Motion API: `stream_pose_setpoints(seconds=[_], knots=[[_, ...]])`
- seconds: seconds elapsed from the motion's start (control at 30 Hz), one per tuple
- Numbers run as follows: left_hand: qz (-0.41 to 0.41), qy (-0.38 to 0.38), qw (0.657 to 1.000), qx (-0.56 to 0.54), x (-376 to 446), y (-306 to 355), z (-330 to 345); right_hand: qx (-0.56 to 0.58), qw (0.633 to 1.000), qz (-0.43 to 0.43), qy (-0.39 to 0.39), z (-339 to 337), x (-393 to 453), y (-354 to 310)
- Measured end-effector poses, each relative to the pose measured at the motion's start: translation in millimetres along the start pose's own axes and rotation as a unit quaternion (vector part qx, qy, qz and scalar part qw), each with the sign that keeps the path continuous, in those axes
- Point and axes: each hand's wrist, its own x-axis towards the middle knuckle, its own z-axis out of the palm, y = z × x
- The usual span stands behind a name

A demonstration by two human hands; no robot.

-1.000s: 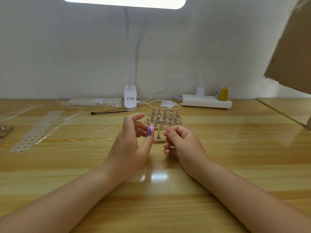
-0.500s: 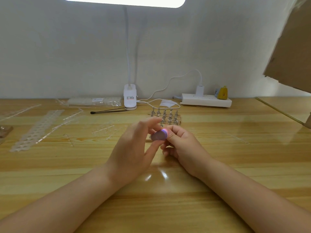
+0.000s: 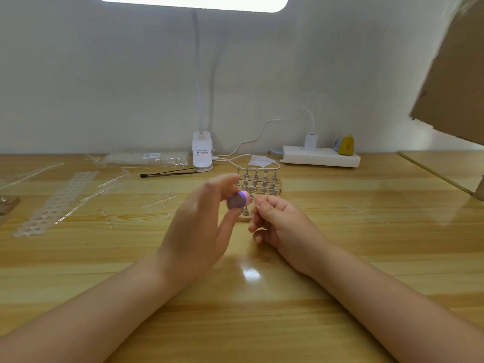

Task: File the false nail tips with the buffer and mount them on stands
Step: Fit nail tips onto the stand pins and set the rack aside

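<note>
Worktop: glossy pale wooden worktop (image 3: 78, 271), carrying everything below.
Lamp: white clip-on lamp (image 3: 202, 150) at the back, beside a white power strip (image 3: 320, 156).
Stand board: small wooden board of metal nail stands (image 3: 262, 182), just behind the hands.
Left hand (image 3: 199, 231): fingers pinch a small purple-and-pink buffer block (image 3: 237, 200); half a second ago it touched the right hand's fingertips, now it sits apart.
Right hand (image 3: 280, 224): fingers curled, thumb to forefinger; the nail tip is too small to make out.
Meaning: probably one filing stroke done, mounting not yet.
</note>
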Motion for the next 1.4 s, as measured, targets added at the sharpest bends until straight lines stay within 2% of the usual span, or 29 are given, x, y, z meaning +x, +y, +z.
stream_pose_setpoints(seconds=[0.07,0.17,0.23,0.37,0.47,0.6,0.77,0.9,1.0,1.07,1.2,1.3,1.4], knots=[[0.012,-0.003,0.999,-0.036,-0.2,6.2,2.4,-0.014,1.000,-0.003,-0.001,-0.1,-0.7,0.6],[-0.030,-0.030,0.999,-0.021,-3.6,5.4,2.0,0.008,1.000,-0.003,0.002,-1.2,-2.2,-1.6],[-0.049,-0.023,0.998,-0.028,-3.7,2.8,-0.1,0.011,1.000,-0.004,0.008,-0.5,-2.1,-2.0],[-0.045,-0.013,0.993,-0.104,-1.2,5.3,0.3,-0.001,1.000,-0.007,0.015,1.1,-2.2,-1.4],[-0.067,-0.045,0.995,-0.064,-5.7,1.6,1.6,0.021,1.000,-0.006,0.020,1.4,-3.1,-2.9],[-0.034,0.010,0.994,-0.107,-1.9,1.9,-0.6,0.014,1.000,-0.008,0.026,1.8,-3.0,-2.0],[-0.045,-0.013,0.997,-0.056,-4.6,3.2,1.3,0.008,1.000,-0.005,0.025,1.7,-4.0,-3.2],[0.001,0.008,0.998,-0.066,-2.5,4.2,1.8,-0.005,1.000,-0.008,0.024,2.1,-4.1,-2.7],[-0.032,-0.024,0.999,-0.031,-5.8,3.5,3.9,0.015,1.000,-0.004,0.027,2.1,-4.0,-3.2],[-0.043,-0.006,0.999,-0.030,-5.3,1.8,2.4,0.026,0.999,-0.002,0.033,2.2,-3.5,-3.1],[-0.007,0.010,0.999,-0.051,-4.0,5.1,3.8,-0.023,0.999,-0.009,0.033,2.8,-3.0,-1.3],[-0.048,-0.014,0.998,-0.030,-7.1,0.8,6.5,-0.018,0.999,-0.004,0.037,2.2,-2.7,-1.9],[-0.052,0.005,0.998,-0.031,-5.4,0.1,3.2,-0.014,0.999,-0.004,0.038,1.2,-2.5,-0.8]])
